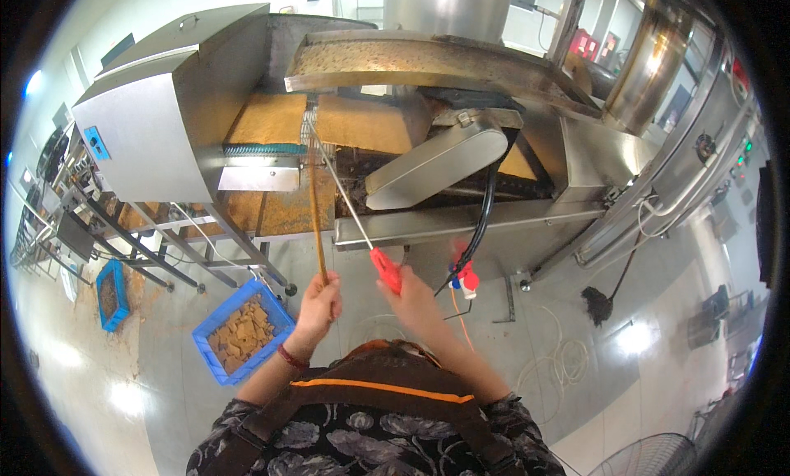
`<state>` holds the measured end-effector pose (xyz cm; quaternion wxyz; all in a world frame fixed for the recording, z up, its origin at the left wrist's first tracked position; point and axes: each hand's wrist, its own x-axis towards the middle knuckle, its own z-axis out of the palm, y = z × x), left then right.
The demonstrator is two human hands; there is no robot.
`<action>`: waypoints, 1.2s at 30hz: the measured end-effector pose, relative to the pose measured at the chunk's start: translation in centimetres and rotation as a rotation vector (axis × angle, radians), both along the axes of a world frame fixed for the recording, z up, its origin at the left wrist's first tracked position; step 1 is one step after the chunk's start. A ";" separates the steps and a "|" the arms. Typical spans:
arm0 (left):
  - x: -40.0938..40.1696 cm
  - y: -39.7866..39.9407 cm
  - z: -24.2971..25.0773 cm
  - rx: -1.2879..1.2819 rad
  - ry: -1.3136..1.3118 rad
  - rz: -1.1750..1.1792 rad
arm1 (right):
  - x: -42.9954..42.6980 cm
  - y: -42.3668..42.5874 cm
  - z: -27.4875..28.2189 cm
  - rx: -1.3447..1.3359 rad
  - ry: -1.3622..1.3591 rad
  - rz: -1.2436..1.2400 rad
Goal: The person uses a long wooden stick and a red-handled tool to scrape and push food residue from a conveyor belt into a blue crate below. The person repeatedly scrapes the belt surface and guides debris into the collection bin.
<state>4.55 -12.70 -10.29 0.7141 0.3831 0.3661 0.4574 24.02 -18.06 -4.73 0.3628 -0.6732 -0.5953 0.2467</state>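
My left hand (316, 303) is closed around the lower end of a thin wooden stick (316, 223), which points up towards the machine. In my right hand (416, 303) is the red handle of a long metal-shafted tool (347, 195), perhaps a long screwdriver. Its tip lies over a strip of metal mesh conveyor (310, 115) between two flat brown sheets, the left sheet (268, 119) and the right sheet (364, 121). The stick's far end is blurred near the same gap; whether either tip touches anything, I cannot tell.
A steel housing (139, 136) stands left, and a slanted steel guard (438, 161) juts out right of the tools. Above runs a long steel tray (426, 62). On the floor are a blue crate (213, 359) of broken brown pieces, another blue crate (123, 297) and coiled tubing (571, 362).
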 end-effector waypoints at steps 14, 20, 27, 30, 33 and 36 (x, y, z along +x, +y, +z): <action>2.0 -2.3 0.6 -0.182 -0.093 -0.032 | 0.1 -2.0 -9.0 0.062 -0.203 0.468; 1.8 -2.7 -1.2 -0.344 -0.039 0.091 | 0.2 -2.2 -6.5 -0.205 -0.241 0.587; 3.0 -5.2 -1.3 -0.010 0.046 0.139 | 5.7 -2.1 5.4 0.105 -0.126 0.568; 3.5 -6.1 0.4 -0.017 0.037 0.169 | 6.0 -4.7 14.7 0.627 0.375 0.370; 4.0 -6.2 1.1 0.026 0.046 0.161 | 4.8 -8.5 19.1 1.316 1.069 0.445; 4.7 -6.7 1.4 0.004 0.062 0.175 | 4.7 -10.2 22.2 1.985 1.168 0.709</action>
